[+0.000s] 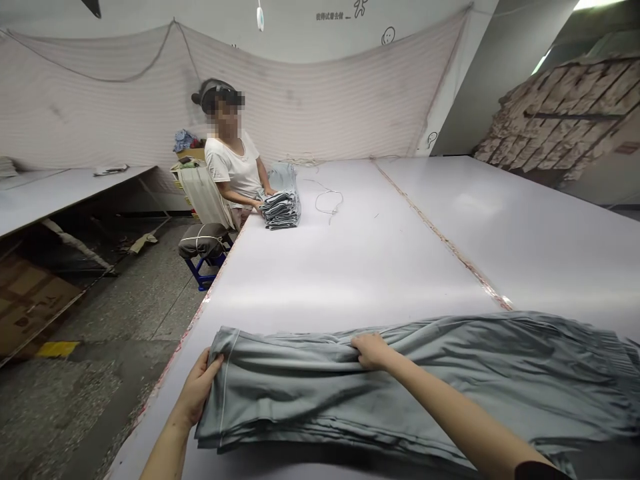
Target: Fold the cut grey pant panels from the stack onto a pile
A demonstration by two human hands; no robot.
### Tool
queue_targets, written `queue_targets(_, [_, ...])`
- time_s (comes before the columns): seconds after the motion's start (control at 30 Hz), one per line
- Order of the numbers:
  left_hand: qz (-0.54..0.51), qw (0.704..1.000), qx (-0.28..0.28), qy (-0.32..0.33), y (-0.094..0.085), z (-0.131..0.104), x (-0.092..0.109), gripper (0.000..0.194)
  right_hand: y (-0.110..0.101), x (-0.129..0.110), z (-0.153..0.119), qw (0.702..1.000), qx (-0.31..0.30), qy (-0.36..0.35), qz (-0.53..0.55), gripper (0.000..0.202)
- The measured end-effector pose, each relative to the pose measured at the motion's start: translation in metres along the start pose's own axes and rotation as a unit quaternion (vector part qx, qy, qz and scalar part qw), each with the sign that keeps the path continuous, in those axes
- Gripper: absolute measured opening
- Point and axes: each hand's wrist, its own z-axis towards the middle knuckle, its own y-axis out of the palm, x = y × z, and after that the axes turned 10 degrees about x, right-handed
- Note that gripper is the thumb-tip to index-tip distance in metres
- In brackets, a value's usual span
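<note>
A layered stack of grey-green trousers lies lengthwise across the near part of the white table, its hems at the left and gathered waistbands at the right. My left hand grips the hem edge at the left end, thumb on top and fingers partly hidden at the edge. On the stack's far edge, left of its middle, my right hand is closed on the cloth, with its fingertips partly hidden in a fold.
A seated person at the table's far left edge has both hands at a folded grey stack. White string lies beside it. A seam strip crosses the tabletop. A stool stands at the left.
</note>
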Motion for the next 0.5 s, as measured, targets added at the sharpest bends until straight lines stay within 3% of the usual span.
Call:
queue_targets(0.1, [0.036,0.999,0.015,-0.036,0.001,0.016,-0.007,0.058,-0.004,0.003,0.004,0.997,0.070,0.027,-0.015,0.028])
queue_targets(0.2, [0.139,0.988,-0.007,-0.068,-0.003,0.022,-0.012,0.061,-0.002,0.003,0.005,0.993,0.109,0.047,-0.023,0.034])
queue_targets(0.3, [0.271,0.962,-0.029,-0.031,-0.011,0.024,-0.019,0.071,0.009,-0.004,-0.003,0.986,0.162,0.041,-0.020,0.044])
queue_targets(0.43, [0.382,0.922,0.039,0.050,-0.024,0.029,-0.031,0.083,0.032,-0.012,-0.045,0.955,0.295,-0.027,-0.012,0.024])
queue_targets(0.5, [0.413,0.907,0.058,0.053,-0.028,0.032,-0.033,0.083,0.044,-0.008,-0.081,0.954,0.295,-0.049,-0.006,0.019])
